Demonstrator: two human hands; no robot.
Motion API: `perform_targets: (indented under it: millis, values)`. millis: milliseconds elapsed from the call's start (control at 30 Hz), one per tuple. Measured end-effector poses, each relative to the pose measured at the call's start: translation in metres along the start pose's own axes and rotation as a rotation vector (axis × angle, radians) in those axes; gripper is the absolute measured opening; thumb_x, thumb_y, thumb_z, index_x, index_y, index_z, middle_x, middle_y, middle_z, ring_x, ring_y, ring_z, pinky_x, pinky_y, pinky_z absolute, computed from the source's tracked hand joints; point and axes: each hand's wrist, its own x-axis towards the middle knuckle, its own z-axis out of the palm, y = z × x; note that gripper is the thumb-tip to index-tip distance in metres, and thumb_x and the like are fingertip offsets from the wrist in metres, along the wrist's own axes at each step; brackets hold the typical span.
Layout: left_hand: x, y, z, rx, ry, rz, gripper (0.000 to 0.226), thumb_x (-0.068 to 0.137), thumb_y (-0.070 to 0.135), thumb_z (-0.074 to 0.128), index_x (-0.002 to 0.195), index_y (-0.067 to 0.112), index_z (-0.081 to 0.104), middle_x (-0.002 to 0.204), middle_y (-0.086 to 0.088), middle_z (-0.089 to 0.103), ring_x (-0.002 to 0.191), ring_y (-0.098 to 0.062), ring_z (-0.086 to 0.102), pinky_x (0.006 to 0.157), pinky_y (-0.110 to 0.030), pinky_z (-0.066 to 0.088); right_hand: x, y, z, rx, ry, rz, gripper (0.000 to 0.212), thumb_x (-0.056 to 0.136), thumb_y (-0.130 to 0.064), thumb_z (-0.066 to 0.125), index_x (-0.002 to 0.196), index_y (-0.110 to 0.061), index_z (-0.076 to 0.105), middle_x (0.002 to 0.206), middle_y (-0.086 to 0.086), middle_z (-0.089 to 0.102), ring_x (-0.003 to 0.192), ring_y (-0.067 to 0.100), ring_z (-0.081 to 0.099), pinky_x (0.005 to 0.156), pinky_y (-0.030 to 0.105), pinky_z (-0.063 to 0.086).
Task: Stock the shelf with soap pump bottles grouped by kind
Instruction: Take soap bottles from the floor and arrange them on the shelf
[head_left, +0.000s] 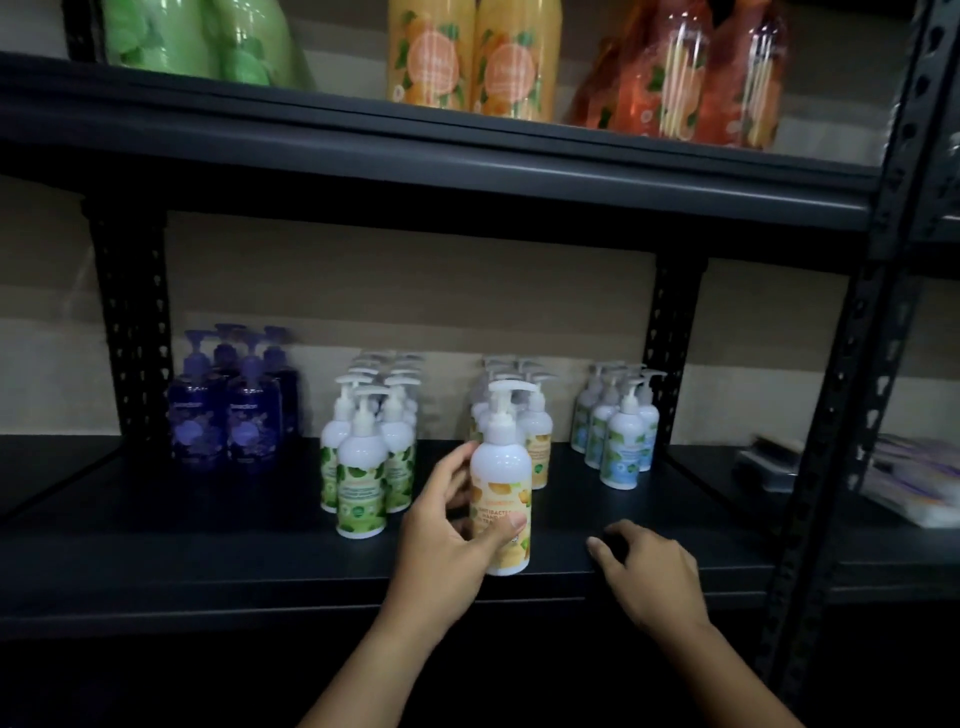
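My left hand (441, 535) grips a white pump bottle with a yellow fruit label (502, 467), upright near the front edge of the black shelf (208, 561). Just behind it stands a row of matching yellow-label bottles (537, 426). To the left is a group of green-label bottles (363, 457), and further left a group of purple bottles (231, 410). Blue-label bottles (621, 431) stand to the right. My right hand (644, 566) rests on the shelf's front edge, fingers loosely curled, holding nothing.
The upper shelf carries large green (197, 41), orange (472, 57) and red bottles (685, 78). A black perforated upright (852, 364) stands at the right. Beyond it lie flat packets (909, 478) on a neighbouring shelf.
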Motion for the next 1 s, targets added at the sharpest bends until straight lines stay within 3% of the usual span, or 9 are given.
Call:
perform_targets:
  millis: [100, 233, 400, 500, 633, 733, 900, 1000]
  values:
    - [0.012, -0.012, 0.027, 0.051, 0.001, 0.005, 0.074, 0.074, 0.006, 0.09, 0.125, 0.049, 0.057, 0.12, 0.021, 0.071, 0.114, -0.001, 0.066, 0.096, -0.029, 0.056, 0.006, 0.019, -0.003, -0.028, -0.027, -0.02, 0.051, 0.1, -0.058, 0.042, 0.139, -0.029, 0.056, 0.143, -0.007, 0.057, 0.134, 0.013, 0.049, 0.12, 0.035, 0.027]
    - [0.025, -0.025, 0.054, 0.095, -0.022, 0.003, 0.074, 0.073, 0.005, 0.09, 0.125, 0.045, 0.056, 0.121, 0.018, 0.069, 0.11, 0.005, 0.066, 0.098, -0.027, 0.056, 0.016, 0.027, -0.005, -0.029, -0.105, -0.037, 0.056, 0.102, -0.056, 0.038, 0.149, -0.027, 0.048, 0.159, -0.004, 0.041, 0.148, 0.013, 0.032, 0.123, 0.035, 0.021]
    - [0.032, -0.041, 0.074, 0.18, -0.038, 0.022, 0.071, 0.072, 0.007, 0.091, 0.13, 0.032, 0.059, 0.124, 0.014, 0.066, 0.105, 0.007, 0.064, 0.092, -0.022, 0.057, 0.026, 0.026, -0.012, -0.034, -0.177, -0.037, 0.053, 0.103, -0.051, 0.04, 0.149, -0.027, 0.049, 0.159, -0.001, 0.041, 0.144, 0.019, 0.038, 0.12, 0.035, 0.028]
    - [0.035, -0.049, 0.083, 0.221, 0.001, 0.023, 0.072, 0.069, 0.011, 0.092, 0.128, 0.034, 0.058, 0.128, 0.009, 0.063, 0.106, 0.001, 0.065, 0.088, -0.017, 0.056, 0.03, 0.026, -0.015, -0.034, -0.216, -0.03, 0.051, 0.102, -0.05, 0.043, 0.148, -0.027, 0.05, 0.157, -0.001, 0.043, 0.142, 0.021, 0.041, 0.117, 0.035, 0.031]
    - [0.042, -0.057, 0.093, 0.273, 0.057, 0.066, 0.076, 0.064, 0.029, 0.09, 0.129, 0.046, 0.054, 0.131, 0.015, 0.061, 0.119, -0.013, 0.063, 0.1, -0.038, 0.056, 0.034, 0.028, -0.014, -0.014, -0.223, 0.002, 0.049, 0.1, -0.05, 0.047, 0.142, -0.028, 0.056, 0.149, -0.001, 0.052, 0.135, 0.024, 0.049, 0.111, 0.036, 0.041]
    - [0.046, -0.059, 0.096, 0.371, 0.062, 0.137, 0.078, 0.066, 0.029, 0.09, 0.134, 0.045, 0.055, 0.132, 0.017, 0.057, 0.123, -0.015, 0.059, 0.104, -0.042, 0.053, 0.036, 0.027, -0.015, -0.017, -0.22, 0.012, 0.046, 0.099, -0.049, 0.049, 0.137, -0.027, 0.06, 0.14, 0.0, 0.061, 0.127, 0.024, 0.055, 0.104, 0.037, 0.047]
    - [0.054, -0.052, 0.095, 0.907, 0.213, 0.281, 0.078, 0.06, 0.059, 0.089, 0.13, 0.036, 0.063, 0.138, 0.0, 0.044, 0.124, -0.03, 0.041, 0.104, -0.046, 0.043, 0.03, 0.022, -0.017, -0.058, -0.194, -0.017, 0.042, 0.103, -0.043, 0.045, 0.138, -0.024, 0.058, 0.136, 0.002, 0.061, 0.126, 0.021, 0.054, 0.106, 0.034, 0.042]
    - [0.062, -0.056, 0.095, 1.01, 0.249, 0.286, 0.077, 0.056, 0.067, 0.087, 0.123, 0.037, 0.068, 0.154, -0.011, 0.033, 0.137, -0.039, 0.033, 0.113, -0.057, 0.032, 0.029, 0.022, -0.015, -0.062, -0.158, -0.04, 0.039, 0.103, -0.04, 0.043, 0.135, -0.023, 0.059, 0.136, 0.0, 0.06, 0.126, 0.019, 0.053, 0.11, 0.034, 0.038]
